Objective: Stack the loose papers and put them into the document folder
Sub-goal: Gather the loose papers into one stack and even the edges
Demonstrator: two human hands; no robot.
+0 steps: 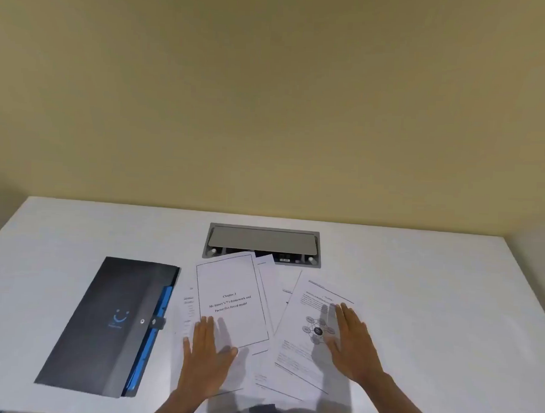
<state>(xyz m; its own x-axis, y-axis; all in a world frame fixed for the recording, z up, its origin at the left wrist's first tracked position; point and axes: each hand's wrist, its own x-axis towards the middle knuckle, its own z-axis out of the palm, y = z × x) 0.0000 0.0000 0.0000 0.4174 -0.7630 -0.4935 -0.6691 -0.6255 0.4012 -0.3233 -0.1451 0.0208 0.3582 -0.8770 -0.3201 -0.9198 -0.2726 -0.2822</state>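
Papers (270, 303): lying fanned, overlapping, mid-table (433, 275) toward near edge.
L hand (205, 356): pressing flat on title sheet (233, 298), fingers spread.
R hand (351, 344): resting flat on diagram sheet (306, 342), fingers open.
Folder (110, 324): lying closed, left of papers.

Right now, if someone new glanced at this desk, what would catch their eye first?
Probably the fan of loose printed papers spread mid-desk, with the left hand flat on the "Chapter 3" title sheet and the right hand flat on the diagram page. Next, the closed dark document folder lying left of them, blue tabs showing along its edge.
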